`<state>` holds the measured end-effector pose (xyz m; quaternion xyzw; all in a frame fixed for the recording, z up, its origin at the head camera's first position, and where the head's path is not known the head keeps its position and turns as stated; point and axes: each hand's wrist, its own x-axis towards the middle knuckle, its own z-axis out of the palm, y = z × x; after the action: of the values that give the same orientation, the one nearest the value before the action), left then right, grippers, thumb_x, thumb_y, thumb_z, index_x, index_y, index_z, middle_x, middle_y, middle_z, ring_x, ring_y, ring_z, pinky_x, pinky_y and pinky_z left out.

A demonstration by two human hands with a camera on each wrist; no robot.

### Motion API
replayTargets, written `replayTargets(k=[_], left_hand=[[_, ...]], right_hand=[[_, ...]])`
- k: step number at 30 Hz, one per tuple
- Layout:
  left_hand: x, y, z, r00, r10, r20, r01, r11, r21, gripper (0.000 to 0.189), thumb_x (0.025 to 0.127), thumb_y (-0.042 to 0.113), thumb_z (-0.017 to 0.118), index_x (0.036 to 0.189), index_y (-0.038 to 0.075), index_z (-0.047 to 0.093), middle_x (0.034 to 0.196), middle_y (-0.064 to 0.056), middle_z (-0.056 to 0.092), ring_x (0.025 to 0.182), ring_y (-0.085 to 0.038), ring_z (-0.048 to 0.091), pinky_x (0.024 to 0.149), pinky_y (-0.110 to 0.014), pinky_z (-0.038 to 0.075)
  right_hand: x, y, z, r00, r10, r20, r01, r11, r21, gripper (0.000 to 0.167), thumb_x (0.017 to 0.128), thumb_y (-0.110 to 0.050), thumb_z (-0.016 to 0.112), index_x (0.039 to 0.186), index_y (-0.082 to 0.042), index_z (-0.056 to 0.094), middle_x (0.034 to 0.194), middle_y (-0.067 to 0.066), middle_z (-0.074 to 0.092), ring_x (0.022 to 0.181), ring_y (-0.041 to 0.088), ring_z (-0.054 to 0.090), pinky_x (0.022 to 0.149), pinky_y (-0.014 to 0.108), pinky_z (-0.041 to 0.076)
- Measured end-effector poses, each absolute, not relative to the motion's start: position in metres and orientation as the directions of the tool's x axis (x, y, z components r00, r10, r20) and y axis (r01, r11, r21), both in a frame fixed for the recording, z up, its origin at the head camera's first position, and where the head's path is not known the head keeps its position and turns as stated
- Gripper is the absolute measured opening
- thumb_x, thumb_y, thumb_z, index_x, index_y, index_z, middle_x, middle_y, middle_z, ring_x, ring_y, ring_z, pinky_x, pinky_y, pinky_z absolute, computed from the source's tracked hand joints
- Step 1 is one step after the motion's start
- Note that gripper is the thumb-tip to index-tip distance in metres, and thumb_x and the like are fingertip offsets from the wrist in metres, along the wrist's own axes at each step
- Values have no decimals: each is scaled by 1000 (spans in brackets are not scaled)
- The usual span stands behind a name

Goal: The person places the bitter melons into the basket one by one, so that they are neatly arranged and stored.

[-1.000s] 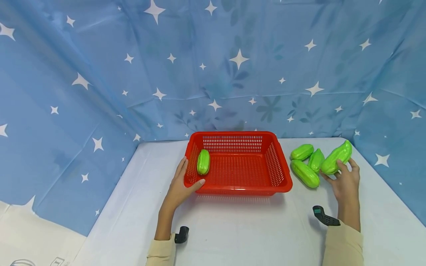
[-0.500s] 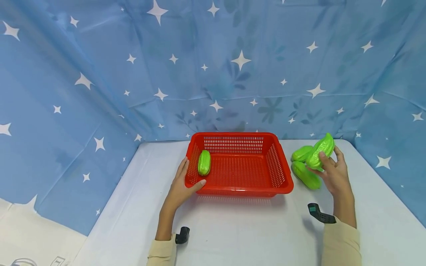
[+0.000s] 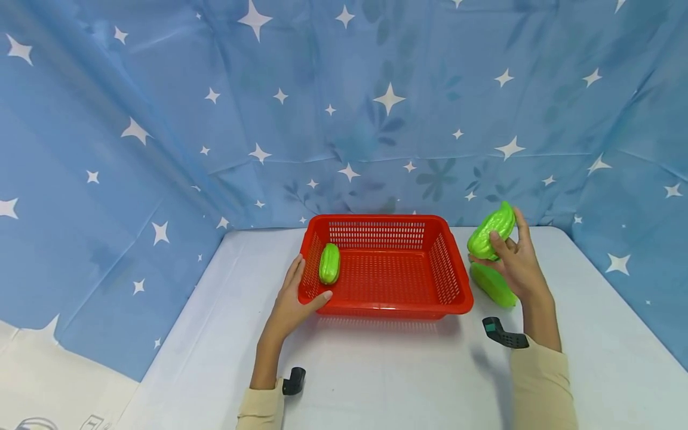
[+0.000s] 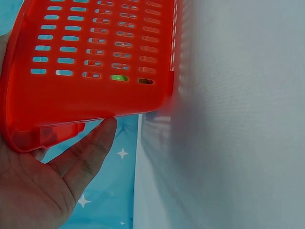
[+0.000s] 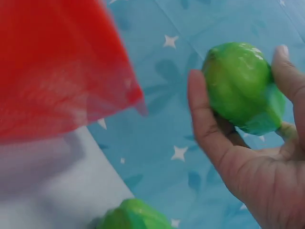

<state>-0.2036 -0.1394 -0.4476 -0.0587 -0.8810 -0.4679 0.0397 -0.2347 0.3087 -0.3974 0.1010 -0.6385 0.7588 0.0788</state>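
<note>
My right hand (image 3: pixel 516 263) holds a glossy, ribbed green fruit (image 3: pixel 491 230), papaya-like with a pointed tip, in the air right of the red basket (image 3: pixel 395 308). In the right wrist view, thumb and fingers are around this fruit (image 5: pixel 240 86). My left hand (image 3: pixel 295 304) rests at the basket's front left corner, thumb along the front rim and fingers straight against the left side. In the left wrist view the fingers (image 4: pixel 90 157) touch the outside of the perforated basket (image 4: pixel 100 95). One similar fruit (image 3: pixel 329 263) lies inside, by the left wall.
Another green fruit (image 3: pixel 493 285) lies on the white tabletop (image 3: pixel 376 370) below the raised one; the others there are mostly hidden behind the right hand and its fruit. A blue star-patterned cloth (image 3: pixel 349 119) hangs behind the table.
The right hand has moved left and away from me with its green fruit, from the table's right side toward the basket. The left hand and basket have stayed put.
</note>
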Motion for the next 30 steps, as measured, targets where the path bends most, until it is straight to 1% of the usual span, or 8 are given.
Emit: replayTargets(k=[4,9,11,16,21,24,27,30], left_hand=[[-204,-139,-447,-990,71,124,143,547,825,102,79,57,72,158,22,17,163,15,12,150,-24,21,105,-57,44],[-203,-140,-448,-991,66,118,135,556,820,105,77,63,71,158,23,17,163,15,12,150,-25,22,103,-57,45],[-203,-140,-449,-991,64,117,133,559,818,105,77,64,70,158,24,17,162,16,12,150,-25,22,103,-57,46],[-204,-140,-449,-991,66,115,132,555,822,105,77,64,70,158,25,17,162,16,12,150,-25,21,104,-57,44],[-203,-140,-448,-991,67,112,130,550,825,104,77,62,71,158,24,17,162,16,12,150,-25,21,105,-57,44],[-203,-140,-447,-991,66,113,131,549,826,104,77,61,71,158,23,17,162,15,12,150,-24,21,105,-57,43],[-202,-140,-447,-991,65,116,132,549,825,104,78,60,71,158,23,17,163,14,12,150,-25,21,105,-57,43],[-203,-140,-447,-992,61,114,129,554,823,104,77,61,71,158,23,17,163,14,12,150,-26,21,104,-57,44]], right_hand=[[-240,299,-390,-973,-85,217,-207,-105,-973,83,100,-11,53,154,-43,-1,139,10,32,107,8,61,75,36,61],[-246,286,-384,-969,-178,174,-167,-53,-985,90,98,-7,56,154,-44,-4,135,9,32,106,9,63,79,36,60],[-249,281,-384,-965,-208,162,-158,-34,-987,91,98,-6,55,154,-43,-7,137,12,29,107,9,63,80,36,60],[-254,270,-382,-966,-235,110,-115,8,-993,91,98,-8,56,154,-41,-8,142,20,22,105,8,63,80,35,60],[-257,261,-381,-967,-253,35,-52,61,-997,91,97,-12,59,156,-36,-6,138,23,25,104,13,62,82,41,59],[-260,255,-380,-961,-278,-11,-22,114,-993,92,97,-16,61,157,-34,-6,141,28,26,102,15,63,84,46,58],[-262,250,-378,-948,-318,-34,-15,151,-988,93,96,-17,63,157,-33,-6,145,32,27,101,18,65,87,51,56],[-266,243,-374,-938,-346,-36,-29,182,-983,92,96,-17,64,157,-30,-4,142,32,31,99,20,67,87,52,56]])
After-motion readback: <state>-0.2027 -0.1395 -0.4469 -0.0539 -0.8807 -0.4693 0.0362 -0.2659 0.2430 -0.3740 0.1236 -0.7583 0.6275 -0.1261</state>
